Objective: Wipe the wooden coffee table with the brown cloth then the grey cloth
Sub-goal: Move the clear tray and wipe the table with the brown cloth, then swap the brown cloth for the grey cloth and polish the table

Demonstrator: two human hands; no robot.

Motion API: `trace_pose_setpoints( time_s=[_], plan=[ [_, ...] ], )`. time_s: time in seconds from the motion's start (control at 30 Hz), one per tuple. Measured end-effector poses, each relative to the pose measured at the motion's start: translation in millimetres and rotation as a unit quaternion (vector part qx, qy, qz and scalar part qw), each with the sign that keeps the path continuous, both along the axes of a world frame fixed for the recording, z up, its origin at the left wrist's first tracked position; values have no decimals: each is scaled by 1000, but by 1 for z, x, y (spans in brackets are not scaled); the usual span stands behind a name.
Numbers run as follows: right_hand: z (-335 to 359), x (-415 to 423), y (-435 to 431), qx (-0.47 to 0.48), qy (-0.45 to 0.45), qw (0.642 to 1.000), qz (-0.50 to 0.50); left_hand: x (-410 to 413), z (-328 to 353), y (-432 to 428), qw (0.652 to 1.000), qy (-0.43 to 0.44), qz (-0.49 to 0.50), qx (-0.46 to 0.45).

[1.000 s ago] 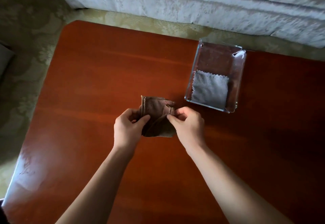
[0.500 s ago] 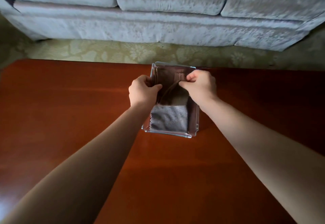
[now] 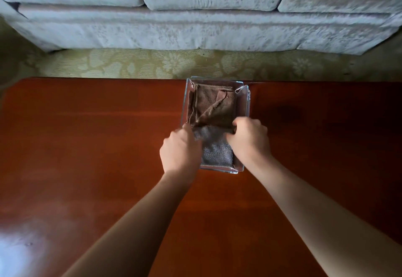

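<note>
Brown cloth (image 3: 214, 107) lies loosely folded in far half of clear tray (image 3: 219, 169), no hand on it: brown pass prob. done. Grey cloth (image 3: 216, 152) in near half, not yet lifted out. Your right hand (image 3: 250, 139): fingers curled on its far edge, looks like pinch. Your left hand (image 3: 179, 148) at its left edge, blurred, can't tell finger state. Left to do: lift grey, wipe whole coffee table (image 3: 97, 135).

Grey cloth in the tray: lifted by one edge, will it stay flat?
Probably not: the grey cloth looks soft and thin, so it should droop. Likely light too; the brown cloth lies creased and limp.
</note>
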State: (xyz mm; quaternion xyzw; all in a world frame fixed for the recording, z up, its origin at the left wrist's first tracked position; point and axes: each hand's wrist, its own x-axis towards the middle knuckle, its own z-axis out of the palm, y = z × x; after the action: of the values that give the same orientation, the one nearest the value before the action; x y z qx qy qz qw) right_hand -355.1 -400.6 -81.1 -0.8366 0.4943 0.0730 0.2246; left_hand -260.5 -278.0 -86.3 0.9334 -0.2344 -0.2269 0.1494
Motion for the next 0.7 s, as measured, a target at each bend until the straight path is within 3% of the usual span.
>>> trace_pose_setpoints(
  time_s=[0.23, 0.43, 0.7],
  plan=[
    [-13, -5, 29, 11, -18, 998, -65, -15, -1, -2, 998, 19, 56, 36],
    [-21, -3, 38, 36, -46, 993, -107, -10, -6, 2, 989, 96, 113, 26],
    [30, -5, 49, 23, -186, 978, -97, 25, 20, 43, 948, 182, 186, -184]
  ],
)
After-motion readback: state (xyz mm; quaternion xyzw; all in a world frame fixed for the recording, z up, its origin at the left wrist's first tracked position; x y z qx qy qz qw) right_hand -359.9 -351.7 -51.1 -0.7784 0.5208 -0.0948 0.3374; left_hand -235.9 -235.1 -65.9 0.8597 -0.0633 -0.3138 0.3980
